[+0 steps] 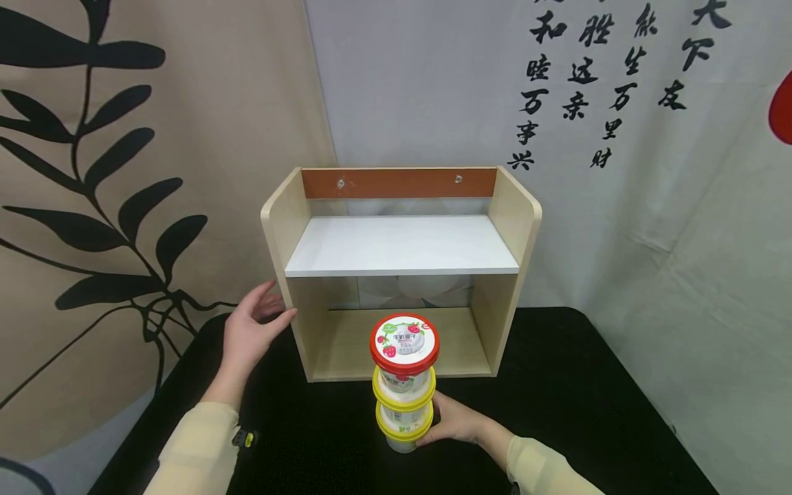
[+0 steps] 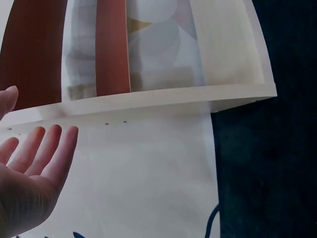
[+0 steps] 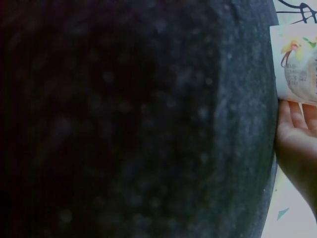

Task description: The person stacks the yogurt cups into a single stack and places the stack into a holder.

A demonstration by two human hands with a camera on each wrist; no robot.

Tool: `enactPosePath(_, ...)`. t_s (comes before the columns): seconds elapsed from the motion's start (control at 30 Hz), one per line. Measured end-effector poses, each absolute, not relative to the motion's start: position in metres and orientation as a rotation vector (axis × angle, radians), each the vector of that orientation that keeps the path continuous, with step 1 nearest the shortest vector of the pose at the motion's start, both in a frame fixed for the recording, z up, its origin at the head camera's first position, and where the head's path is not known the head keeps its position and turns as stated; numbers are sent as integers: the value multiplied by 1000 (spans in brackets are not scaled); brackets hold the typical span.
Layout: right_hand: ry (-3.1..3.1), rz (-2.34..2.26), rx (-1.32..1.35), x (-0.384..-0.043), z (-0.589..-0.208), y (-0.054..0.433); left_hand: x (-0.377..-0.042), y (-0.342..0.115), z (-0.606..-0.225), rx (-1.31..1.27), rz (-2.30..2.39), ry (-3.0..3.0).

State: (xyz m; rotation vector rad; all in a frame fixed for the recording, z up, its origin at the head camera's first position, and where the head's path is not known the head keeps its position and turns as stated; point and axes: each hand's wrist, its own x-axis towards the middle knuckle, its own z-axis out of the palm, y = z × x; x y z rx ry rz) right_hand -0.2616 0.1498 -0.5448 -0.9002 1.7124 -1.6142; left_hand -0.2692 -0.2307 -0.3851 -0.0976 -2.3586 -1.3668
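Holding tub stack [image 1: 404, 392] low, R grip [image 1: 454, 418] clamped rnd btm tub [image 1: 401, 433]; L grip [image 1: 249, 333], fingers apart, nr shelf unit [image 1: 402, 245]

The tubs [image 1: 405, 397] near the table's front edge have smooth plastic lids, the red one and both yellow ones slightly glossy, while the printed tub wall [image 3: 297, 74] looks smooth, like paper or coated plastic. Toward the table's far edge, the shelf unit [image 1: 518, 227] has matt side panels of pale, wood-grained board, a smooth white shelf board [image 1: 402, 244] with a soft sheen, and a flat reddish-brown strip [image 1: 399, 183] with small shiny fittings [image 1: 340, 183]. The black table [image 1: 588, 399] is matt and finely grained. Behind its far edge hangs creased, dull backdrop cloth [image 1: 414, 82]; the sleeves [image 1: 198, 447] are soft, matt fabric.
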Motion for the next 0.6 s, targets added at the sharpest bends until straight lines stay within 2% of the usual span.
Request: enactPosePath(0.6, 1774, -1622, -882, -261, -549, 149, -282, -219, -386, -35, -1325, -2290)
